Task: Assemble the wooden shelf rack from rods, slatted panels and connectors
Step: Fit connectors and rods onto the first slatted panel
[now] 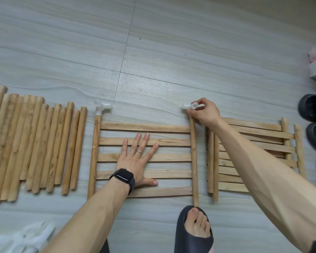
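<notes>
Pale grey tiled floor [171, 42], faint wood-grain streaks, everything laid flat on it. At far left, a row of loose rods [35, 143], side by side, long axes pointing away from the person. In the middle, one slatted panel [171, 141], slats crosswise between two side rods. Just beside it on the right, a stack of further panels [259, 131], partly hidden under the right forearm. Dark shoes [312, 110] at the right edge. At lower left, a heap of white plastic parts [22, 238], too blurred to name with certainty.

Flat on the middle slats, left hand [137, 161]: fingers straight and spread, palm down, nothing held, pinning the panel.

At the far tip of the right side rod [193, 161], right hand [204, 114]: fingers and thumb curled round a white connector [187, 106], pinching it right at that tip. Pushed on or only touching, not clear from here.

On the far tip of the left side rod [95, 152], a matching connector [102, 108], already seated.

Key relation: long axis of the right side rod straight from the slippered foot [195, 227] at the near end to the right hand at the far end. Judged from that, push needed along the axis, toward the person, with the foot as backstop. Right hand directly on the joint, left hand well apart at mid-panel. Likely risk: connector tilted off axis, jamming instead of sliding on.
</notes>
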